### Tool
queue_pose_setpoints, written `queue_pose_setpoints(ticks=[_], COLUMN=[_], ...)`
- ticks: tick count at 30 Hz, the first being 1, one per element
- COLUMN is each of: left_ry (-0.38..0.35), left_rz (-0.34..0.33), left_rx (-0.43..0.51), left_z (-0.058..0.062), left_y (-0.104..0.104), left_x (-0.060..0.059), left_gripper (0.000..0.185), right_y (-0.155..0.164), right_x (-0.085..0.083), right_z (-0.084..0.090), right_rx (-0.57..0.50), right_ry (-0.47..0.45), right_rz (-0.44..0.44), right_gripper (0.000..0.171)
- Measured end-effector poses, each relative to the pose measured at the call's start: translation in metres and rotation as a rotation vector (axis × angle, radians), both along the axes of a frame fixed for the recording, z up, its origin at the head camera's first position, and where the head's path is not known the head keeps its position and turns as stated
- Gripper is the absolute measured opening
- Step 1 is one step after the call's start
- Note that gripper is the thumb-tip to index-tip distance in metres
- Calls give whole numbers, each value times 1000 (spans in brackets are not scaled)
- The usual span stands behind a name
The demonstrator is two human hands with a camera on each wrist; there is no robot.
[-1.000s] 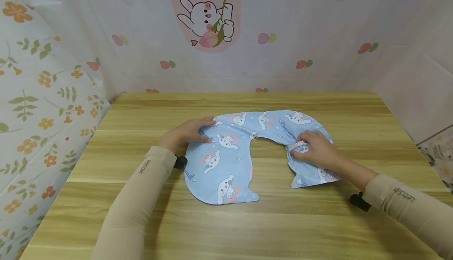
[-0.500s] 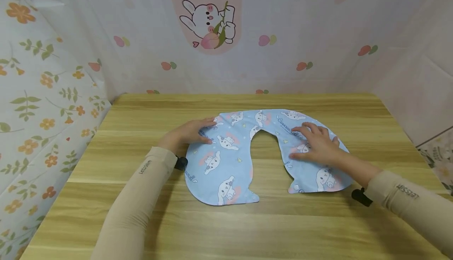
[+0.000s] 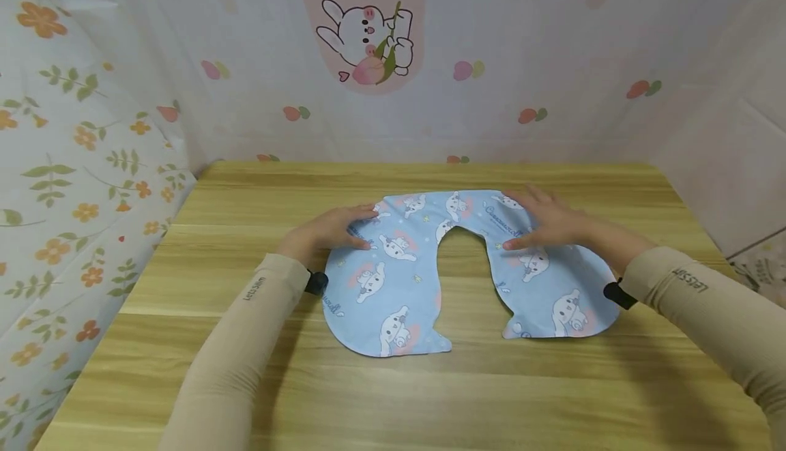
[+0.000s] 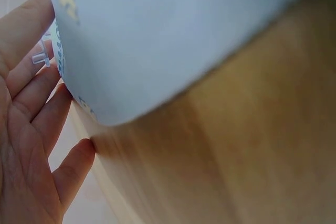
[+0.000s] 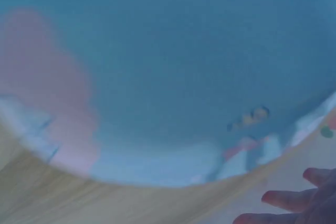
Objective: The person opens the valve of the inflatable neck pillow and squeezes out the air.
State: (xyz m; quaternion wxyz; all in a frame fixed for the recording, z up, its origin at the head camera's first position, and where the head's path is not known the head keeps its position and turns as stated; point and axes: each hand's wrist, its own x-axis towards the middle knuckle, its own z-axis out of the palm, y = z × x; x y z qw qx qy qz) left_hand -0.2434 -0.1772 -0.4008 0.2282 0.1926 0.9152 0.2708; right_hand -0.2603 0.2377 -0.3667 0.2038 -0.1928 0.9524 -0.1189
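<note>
Blue printed fabric formed the U-shaped neck pillow (image 3: pixel 393 294), which lay flat near the middle of the table (image 3: pixel 491 396), both ends toward the person. The left hand (image 3: pixel 329 229) rested at its upper left edge, fingers extended and spread rather than clenched; this placement probably steadied the fabric. The right hand (image 3: pixel 555 222) was positioned over the right lobe, fingers likewise spread, presumably for levelling; its contact could not be confirmed.
</note>
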Motion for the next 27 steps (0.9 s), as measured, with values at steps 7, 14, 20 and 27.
queue_pose_setpoints(ticks=[7,14,20,27], left_ry=[-19,2,-4,1], left_rz=[-1,7,13,18], left_rx=[2,-8,-18,-20], left_z=[-4,1,3,1], left_y=[0,-1,1,1], left_x=[0,-2,-1,0], left_gripper=[77,76,76,76], right_y=[0,0,-2,0], right_x=[-5,-2,-1,0], right_z=[-18,-26,-27,-30], right_rx=[47,-44,-43,-64], right_ry=[-30,-32,10,8], right_rz=[-29,-7,-1,9], right_gripper=[119,124,119,108])
